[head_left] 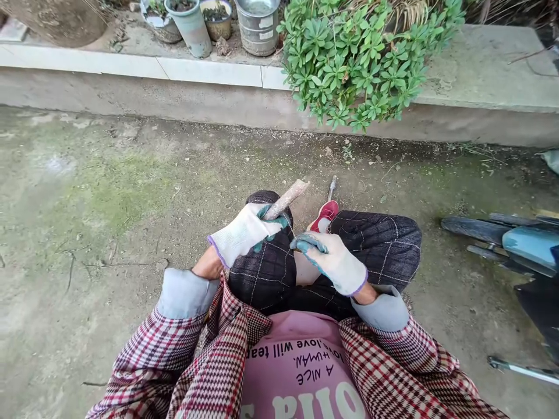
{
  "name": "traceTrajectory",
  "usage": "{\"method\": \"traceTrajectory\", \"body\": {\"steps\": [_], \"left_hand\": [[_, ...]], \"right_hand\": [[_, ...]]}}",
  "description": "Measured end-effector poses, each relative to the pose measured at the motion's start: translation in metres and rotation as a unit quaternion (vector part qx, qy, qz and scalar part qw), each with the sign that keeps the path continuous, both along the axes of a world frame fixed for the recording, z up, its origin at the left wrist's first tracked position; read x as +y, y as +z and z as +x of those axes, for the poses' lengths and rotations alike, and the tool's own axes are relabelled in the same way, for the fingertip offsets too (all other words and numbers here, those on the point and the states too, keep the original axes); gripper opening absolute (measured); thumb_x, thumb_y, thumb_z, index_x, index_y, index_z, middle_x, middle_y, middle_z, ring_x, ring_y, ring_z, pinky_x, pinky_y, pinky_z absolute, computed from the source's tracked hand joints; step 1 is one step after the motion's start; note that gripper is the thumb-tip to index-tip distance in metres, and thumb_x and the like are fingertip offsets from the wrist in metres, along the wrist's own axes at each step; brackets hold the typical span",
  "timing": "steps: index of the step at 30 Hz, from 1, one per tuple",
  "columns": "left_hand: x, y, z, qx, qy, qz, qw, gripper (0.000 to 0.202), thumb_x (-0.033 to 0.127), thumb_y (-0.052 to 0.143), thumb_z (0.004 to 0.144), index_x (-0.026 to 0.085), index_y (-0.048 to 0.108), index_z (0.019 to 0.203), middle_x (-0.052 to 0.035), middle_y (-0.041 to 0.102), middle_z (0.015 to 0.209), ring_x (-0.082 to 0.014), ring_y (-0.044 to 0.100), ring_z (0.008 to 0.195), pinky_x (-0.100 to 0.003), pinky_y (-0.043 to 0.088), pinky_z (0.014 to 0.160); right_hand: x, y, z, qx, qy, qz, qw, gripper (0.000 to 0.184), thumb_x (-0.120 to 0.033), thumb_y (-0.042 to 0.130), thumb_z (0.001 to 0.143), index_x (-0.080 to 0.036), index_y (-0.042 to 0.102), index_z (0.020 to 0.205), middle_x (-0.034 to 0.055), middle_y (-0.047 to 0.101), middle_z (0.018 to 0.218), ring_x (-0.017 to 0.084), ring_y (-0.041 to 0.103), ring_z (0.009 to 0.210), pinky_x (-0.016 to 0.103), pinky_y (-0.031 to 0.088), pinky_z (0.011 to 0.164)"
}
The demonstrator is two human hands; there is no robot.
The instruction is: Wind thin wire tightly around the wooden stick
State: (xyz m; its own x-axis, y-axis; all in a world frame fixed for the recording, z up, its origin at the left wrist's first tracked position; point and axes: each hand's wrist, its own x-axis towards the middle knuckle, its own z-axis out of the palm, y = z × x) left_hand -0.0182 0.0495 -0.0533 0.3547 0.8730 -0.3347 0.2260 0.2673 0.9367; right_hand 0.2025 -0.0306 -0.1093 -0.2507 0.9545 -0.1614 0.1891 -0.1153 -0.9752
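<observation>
My left hand [244, 231], in a white glove with a teal palm, is closed around a short pale wooden stick [289, 198] that points up and to the right above my knee. My right hand [334, 260], gloved the same way, hovers just right of it with fingers pinched near a thin thread or wire that is hard to make out. Both hands rest over my lap in dark checked trousers [371, 235]. A red shoe [324, 216] shows between my knees.
Mossy concrete ground [109, 192] spreads to the left. A low concrete ledge [209, 73] at the back carries several pots [192, 26], a metal bucket [258, 26] and a leafy green plant [362, 64]. A scooter part [519, 244] stands at right.
</observation>
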Motion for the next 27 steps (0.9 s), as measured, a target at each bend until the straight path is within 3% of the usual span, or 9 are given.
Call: {"method": "traceTrajectory", "body": {"steps": [6, 13, 16, 19, 23, 25, 27], "left_hand": [[-0.001, 0.017, -0.002, 0.018, 0.008, 0.023, 1.0, 0.022, 0.033, 0.079, 0.077, 0.019, 0.063, 0.072, 0.0044, 0.052, 0.063, -0.0093, 0.044, 0.056, -0.022, 0.037, 0.05], [-0.002, 0.013, -0.012, 0.006, 0.03, -0.014, 0.999, 0.025, 0.037, 0.084, 0.076, 0.017, 0.068, 0.079, 0.004, 0.058, 0.064, -0.0084, 0.048, 0.053, -0.021, 0.035, 0.046], [-0.002, 0.011, -0.014, -0.012, 0.032, -0.042, 0.999, 0.029, 0.039, 0.086, 0.075, 0.018, 0.067, 0.079, 0.0055, 0.054, 0.059, -0.0074, 0.045, 0.047, -0.02, 0.033, 0.042], [-0.003, 0.012, -0.014, -0.064, 0.03, -0.072, 0.995, 0.029, 0.037, 0.088, 0.074, 0.017, 0.069, 0.083, 0.0078, 0.05, 0.056, -0.0053, 0.04, 0.042, -0.019, 0.031, 0.039], [-0.006, 0.014, -0.011, -0.199, 0.015, -0.113, 0.973, 0.035, 0.04, 0.088, 0.075, 0.017, 0.073, 0.096, 0.013, 0.042, 0.049, -0.0036, 0.025, 0.034, -0.018, 0.026, 0.033], [-0.007, 0.015, -0.009, -0.241, 0.009, -0.116, 0.964, 0.036, 0.044, 0.09, 0.075, 0.018, 0.069, 0.088, 0.0134, 0.04, 0.046, -0.0035, 0.023, 0.031, -0.018, 0.025, 0.031], [-0.007, 0.016, -0.007, -0.249, 0.003, -0.111, 0.962, 0.042, 0.048, 0.092, 0.073, 0.02, 0.061, 0.078, 0.0125, 0.04, 0.044, -0.0035, 0.024, 0.031, -0.017, 0.026, 0.031]], "right_hand": [[0.005, 0.007, -0.004, -0.008, -0.088, -0.002, 0.996, 0.029, -0.038, 0.069, 0.089, -0.02, 0.083, 0.107, 0.0044, 0.081, 0.091, 0.017, 0.068, 0.068, 0.028, 0.056, 0.061], [-0.002, 0.024, 0.003, -0.08, -0.099, 0.053, 0.99, 0.024, -0.03, 0.067, 0.086, -0.023, 0.084, 0.102, 0.0033, 0.085, 0.099, 0.022, 0.08, 0.091, 0.034, 0.064, 0.089], [-0.009, 0.028, 0.007, -0.121, -0.102, 0.081, 0.984, 0.024, -0.025, 0.068, 0.085, -0.025, 0.084, 0.103, 0.0023, 0.085, 0.102, 0.023, 0.081, 0.093, 0.035, 0.064, 0.091], [-0.016, 0.031, 0.011, -0.156, -0.099, 0.104, 0.977, 0.026, -0.022, 0.069, 0.086, -0.028, 0.084, 0.106, 0.0025, 0.085, 0.106, 0.026, 0.081, 0.096, 0.037, 0.063, 0.093], [-0.017, 0.035, 0.01, -0.157, -0.089, 0.092, 0.979, 0.024, -0.022, 0.071, 0.086, -0.03, 0.083, 0.106, 0.0029, 0.084, 0.104, 0.028, 0.079, 0.095, 0.041, 0.063, 0.095], [-0.014, 0.037, 0.005, -0.113, -0.089, 0.075, 0.987, 0.023, -0.02, 0.07, 0.086, -0.028, 0.083, 0.103, 0.0034, 0.083, 0.103, 0.026, 0.079, 0.093, 0.039, 0.064, 0.091], [-0.01, 0.039, -0.001, -0.037, -0.08, 0.037, 0.995, 0.023, -0.021, 0.068, 0.088, -0.026, 0.083, 0.104, 0.0029, 0.082, 0.095, 0.021, 0.077, 0.084, 0.034, 0.064, 0.078]]}}
